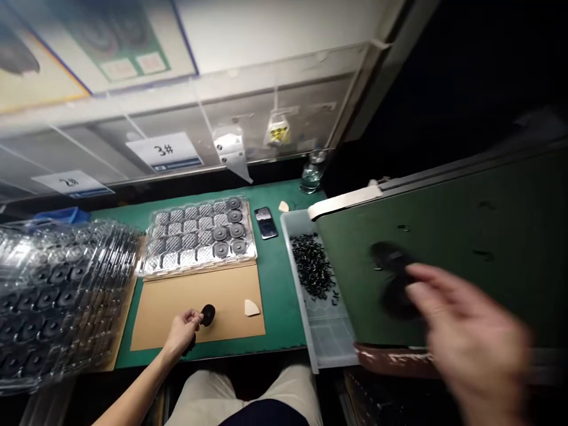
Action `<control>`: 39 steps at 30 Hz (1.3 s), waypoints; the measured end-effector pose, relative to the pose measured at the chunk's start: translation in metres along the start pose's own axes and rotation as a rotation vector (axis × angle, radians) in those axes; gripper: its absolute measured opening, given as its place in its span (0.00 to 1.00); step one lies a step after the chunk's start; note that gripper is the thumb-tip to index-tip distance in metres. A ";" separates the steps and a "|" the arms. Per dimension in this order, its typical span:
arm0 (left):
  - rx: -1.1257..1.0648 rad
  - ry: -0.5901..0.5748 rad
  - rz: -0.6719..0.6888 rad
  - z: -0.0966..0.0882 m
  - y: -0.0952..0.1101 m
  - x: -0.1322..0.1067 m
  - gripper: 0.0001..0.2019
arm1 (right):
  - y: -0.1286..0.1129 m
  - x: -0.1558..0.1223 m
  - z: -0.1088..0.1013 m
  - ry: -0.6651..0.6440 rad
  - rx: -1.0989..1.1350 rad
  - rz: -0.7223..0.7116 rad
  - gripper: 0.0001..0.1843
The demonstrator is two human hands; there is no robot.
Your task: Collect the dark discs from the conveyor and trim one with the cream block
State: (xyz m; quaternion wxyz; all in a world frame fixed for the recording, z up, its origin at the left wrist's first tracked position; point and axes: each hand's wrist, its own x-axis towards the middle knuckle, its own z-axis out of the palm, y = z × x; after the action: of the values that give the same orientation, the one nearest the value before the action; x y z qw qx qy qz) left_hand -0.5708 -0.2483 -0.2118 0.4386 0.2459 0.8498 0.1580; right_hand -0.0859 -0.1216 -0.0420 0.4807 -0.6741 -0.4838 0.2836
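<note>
My left hand (181, 335) is closed in a pinch on the edge of a black round disc (208, 315), above a brown cardboard sheet (195, 296). Something black (190, 345) also shows beneath that palm, partly hidden. Over the green belt (350, 254) on the right, my right hand (465, 331) is blurred by motion. Its thumb and finger are closed on black round parts (397, 284), too smeared to count. Behind the cardboard's bare part lies a clear plastic tray (199, 269), with several black discs (237, 231) seated in its right-hand pockets.
Stacked clear trays with black discs (53, 302) stand at the left. A plastic bin (331, 340) holds many small black pieces (310, 266). A phone (265, 223), a glass bottle (312, 173) and a pale wedge (251, 307) lie around. Small clips (483, 255) rest on the belt.
</note>
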 end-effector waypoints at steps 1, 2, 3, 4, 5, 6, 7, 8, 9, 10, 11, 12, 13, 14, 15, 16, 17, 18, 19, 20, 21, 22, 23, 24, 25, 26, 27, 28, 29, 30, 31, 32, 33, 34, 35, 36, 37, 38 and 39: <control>-0.027 -0.040 0.010 -0.003 -0.018 0.015 0.15 | 0.004 -0.041 0.048 -0.052 0.045 0.036 0.20; -0.056 -0.075 0.017 -0.006 -0.035 0.029 0.15 | 0.011 -0.080 0.097 -0.162 0.063 0.054 0.18; -0.087 -0.108 0.023 -0.010 -0.050 0.041 0.15 | 0.021 -0.117 0.147 -0.239 0.076 0.059 0.17; -0.120 -0.136 0.029 -0.013 -0.065 0.051 0.16 | 0.033 -0.149 0.195 -0.302 0.129 0.074 0.17; -0.154 -0.166 0.035 -0.017 -0.078 0.059 0.17 | 0.047 -0.177 0.238 -0.343 0.128 0.076 0.18; -0.189 -0.196 0.046 -0.020 -0.089 0.066 0.18 | 0.061 -0.201 0.277 -0.377 0.115 0.078 0.19; -0.224 -0.228 0.063 -0.023 -0.099 0.072 0.18 | 0.076 -0.219 0.309 -0.392 0.100 0.078 0.20; -0.256 -0.259 0.083 -0.026 -0.108 0.078 0.18 | 0.091 -0.234 0.335 -0.407 0.080 0.076 0.22; -0.285 -0.289 0.105 -0.029 -0.115 0.082 0.19 | 0.104 -0.245 0.356 -0.421 0.063 0.072 0.23; -0.310 -0.316 0.127 -0.031 -0.120 0.085 0.19 | 0.117 -0.252 0.370 -0.434 0.047 0.066 0.25; -0.328 -0.337 0.147 -0.032 -0.124 0.088 0.20 | 0.128 -0.257 0.380 -0.448 0.031 0.055 0.26; -0.340 -0.350 0.163 -0.033 -0.127 0.090 0.20 | 0.137 -0.260 0.386 -0.462 0.015 0.041 0.27; -0.347 -0.353 0.175 -0.033 -0.129 0.091 0.19 | 0.145 -0.261 0.388 -0.475 -0.003 0.025 0.28; -0.350 -0.346 0.185 -0.032 -0.130 0.092 0.17 | 0.151 -0.261 0.388 -0.484 -0.019 0.011 0.29; -0.351 -0.329 0.194 -0.031 -0.130 0.092 0.16 | 0.155 -0.260 0.386 -0.487 -0.030 0.005 0.30; -0.350 -0.305 0.204 -0.029 -0.131 0.092 0.14 | 0.158 -0.260 0.384 -0.487 -0.033 0.004 0.31; -0.349 -0.279 0.214 -0.027 -0.131 0.091 0.13 | 0.160 -0.259 0.382 -0.483 -0.029 0.008 0.32; -0.347 -0.250 0.225 -0.025 -0.132 0.090 0.13 | 0.161 -0.260 0.381 -0.476 -0.020 0.012 0.32; -0.345 -0.223 0.237 -0.023 -0.133 0.090 0.12 | 0.162 -0.260 0.380 -0.470 -0.005 0.013 0.32; -0.343 -0.198 0.249 -0.022 -0.135 0.089 0.13 | 0.161 -0.261 0.380 -0.463 0.016 0.009 0.32; -0.340 -0.175 0.262 -0.020 -0.136 0.089 0.13 | 0.161 -0.262 0.380 -0.458 0.042 0.003 0.32; -0.337 -0.154 0.275 -0.019 -0.138 0.089 0.13 | 0.160 -0.263 0.382 -0.450 0.075 -0.004 0.31; -0.334 -0.135 0.290 -0.018 -0.140 0.089 0.13 | 0.159 -0.264 0.383 -0.440 0.113 -0.008 0.31; -0.331 -0.115 0.305 -0.017 -0.141 0.090 0.14 | 0.159 -0.265 0.385 -0.429 0.148 -0.005 0.31; -0.330 -0.094 0.320 -0.016 -0.143 0.091 0.16 | 0.159 -0.265 0.387 -0.419 0.175 0.002 0.31; -0.332 -0.073 0.336 -0.016 -0.143 0.092 0.18 | 0.159 -0.264 0.389 -0.414 0.193 0.011 0.32; -0.338 -0.052 0.353 -0.015 -0.144 0.092 0.20 | 0.159 -0.263 0.390 -0.417 0.205 0.021 0.32; -0.350 -0.028 0.370 -0.014 -0.144 0.092 0.22 | 0.160 -0.261 0.390 -0.428 0.213 0.030 0.32; -0.370 0.003 0.387 -0.013 -0.144 0.092 0.24 | 0.160 -0.260 0.389 -0.446 0.221 0.037 0.32; -0.399 0.041 0.402 -0.012 -0.144 0.089 0.26 | 0.161 -0.259 0.385 -0.468 0.228 0.041 0.33; -0.435 0.085 0.412 -0.010 -0.145 0.085 0.27 | 0.161 -0.260 0.379 -0.490 0.232 0.042 0.33; -0.478 0.133 0.415 -0.006 -0.148 0.078 0.29 | 0.160 -0.263 0.370 -0.515 0.230 0.040 0.33; -0.524 0.177 0.412 -0.002 -0.152 0.068 0.31 | 0.160 -0.269 0.358 -0.545 0.222 0.033 0.33; -0.570 0.213 0.406 0.004 -0.157 0.056 0.32 | 0.158 -0.278 0.343 -0.582 0.209 0.017 0.31; -0.613 0.236 0.397 0.012 -0.164 0.041 0.33 | 0.157 -0.291 0.325 -0.632 0.194 -0.009 0.30; -0.651 0.248 0.388 0.022 -0.173 0.024 0.34 | 0.156 -0.308 0.306 -0.696 0.180 -0.045 0.27; -0.685 0.249 0.383 0.034 -0.182 0.007 0.35 | 0.156 -0.327 0.285 -0.770 0.170 -0.090 0.24; -0.714 0.242 0.380 0.047 -0.191 -0.011 0.35 | 0.156 -0.349 0.265 -0.845 0.162 -0.141 0.21; -0.739 0.228 0.379 0.061 -0.200 -0.029 0.35 | 0.156 -0.372 0.246 -0.913 0.157 -0.194 0.18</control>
State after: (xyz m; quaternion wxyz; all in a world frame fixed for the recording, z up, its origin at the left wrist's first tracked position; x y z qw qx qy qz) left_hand -0.5622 -0.4273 -0.3241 0.3637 0.2051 0.7190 0.5555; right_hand -0.3726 -0.3846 -0.3097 0.2928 -0.3940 -0.6833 0.5405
